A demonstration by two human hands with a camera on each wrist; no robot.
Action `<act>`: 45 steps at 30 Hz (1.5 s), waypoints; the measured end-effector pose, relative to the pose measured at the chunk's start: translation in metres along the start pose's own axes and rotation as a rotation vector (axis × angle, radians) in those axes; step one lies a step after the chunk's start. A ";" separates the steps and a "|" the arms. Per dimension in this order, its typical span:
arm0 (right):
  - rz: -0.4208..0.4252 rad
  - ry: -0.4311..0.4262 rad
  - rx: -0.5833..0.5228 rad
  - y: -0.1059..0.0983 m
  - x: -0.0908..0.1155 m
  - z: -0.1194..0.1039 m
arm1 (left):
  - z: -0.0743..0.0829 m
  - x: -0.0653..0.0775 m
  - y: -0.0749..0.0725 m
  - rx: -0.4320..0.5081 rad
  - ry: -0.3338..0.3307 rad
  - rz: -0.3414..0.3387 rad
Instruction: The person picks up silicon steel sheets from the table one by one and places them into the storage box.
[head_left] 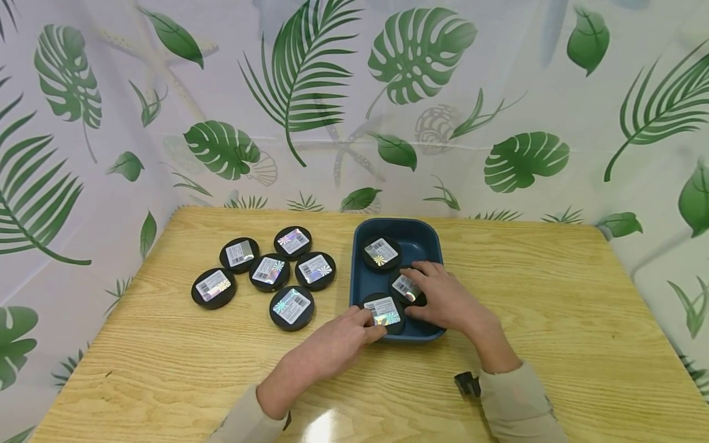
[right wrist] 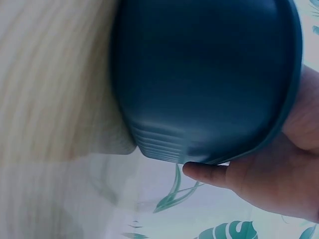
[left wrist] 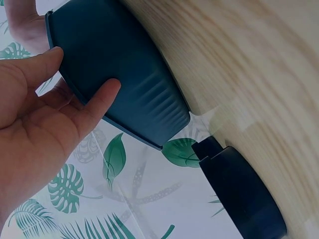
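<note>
With right hand point(head_left: 447, 301) part-closed about the right disc point(head_left: 406, 288) in the blue tray point(head_left: 419, 251), seat it flat before letting go, clear of the far disc point(head_left: 381, 253). With left hand point(head_left: 336, 343) bent over the tray's near left, at the near disc point(head_left: 383, 311), cannot tell gripping from touching; ease away slowly, without snagging or tipping the tray.

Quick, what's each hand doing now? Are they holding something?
Left hand: closed, holding the front black disc in the blue box.
Right hand: closed, holding the right-side black disc in there.
</note>
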State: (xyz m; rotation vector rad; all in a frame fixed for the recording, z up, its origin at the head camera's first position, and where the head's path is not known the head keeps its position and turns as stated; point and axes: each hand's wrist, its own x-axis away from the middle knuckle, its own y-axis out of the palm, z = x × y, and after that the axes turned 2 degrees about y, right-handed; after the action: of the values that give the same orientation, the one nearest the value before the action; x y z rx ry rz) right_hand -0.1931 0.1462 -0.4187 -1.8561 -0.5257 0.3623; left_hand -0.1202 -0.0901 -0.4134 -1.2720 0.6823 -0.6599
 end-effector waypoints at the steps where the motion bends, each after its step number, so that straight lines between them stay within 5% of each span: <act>1: -0.007 0.004 -0.005 -0.001 0.001 -0.001 | 0.000 0.000 0.000 0.000 -0.001 0.000; 31: -0.081 -0.031 -0.061 -0.041 0.046 -0.020 | 0.001 0.000 0.001 0.027 -0.011 0.006; 45: -0.228 0.006 -0.053 -0.043 0.057 -0.028 | 0.001 -0.001 0.001 0.027 -0.008 0.008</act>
State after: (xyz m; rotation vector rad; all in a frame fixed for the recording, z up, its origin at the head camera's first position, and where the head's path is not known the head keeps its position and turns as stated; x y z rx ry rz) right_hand -0.1390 0.1657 -0.3681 -1.8249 -0.7406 0.1916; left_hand -0.1197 -0.0885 -0.4144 -1.2459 0.6697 -0.6551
